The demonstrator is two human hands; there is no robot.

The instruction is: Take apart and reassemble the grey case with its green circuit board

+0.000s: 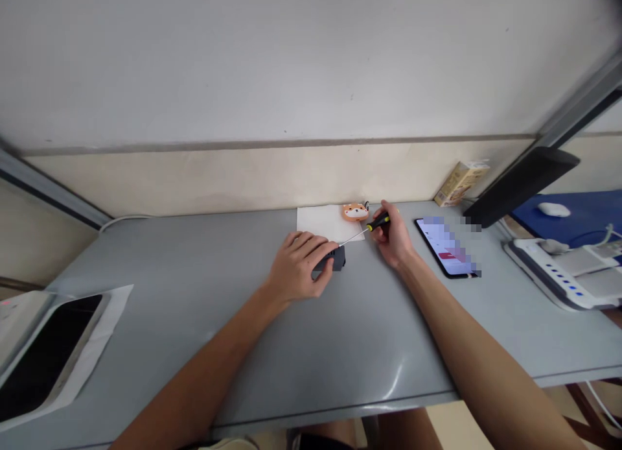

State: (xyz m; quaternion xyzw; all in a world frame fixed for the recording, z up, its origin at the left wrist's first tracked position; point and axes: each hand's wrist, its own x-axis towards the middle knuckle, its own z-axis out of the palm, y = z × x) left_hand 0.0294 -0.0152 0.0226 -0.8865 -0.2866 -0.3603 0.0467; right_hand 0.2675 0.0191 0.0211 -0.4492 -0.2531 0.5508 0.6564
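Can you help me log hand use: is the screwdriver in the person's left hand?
No, the right hand grips the screwdriver by its handle, while the left hand holds a small dark block.

1 head view | close above desk | faces forward-down, wall beyond

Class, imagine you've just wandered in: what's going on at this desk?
A person is working at a grey desk with both hands. The left hand holds a small dark block on the desk, while the right hand grips a screwdriver, its tip at the block's upper edge; whether it touches is hard to tell. Just beyond lie a white paper and an orange animal-faced case.
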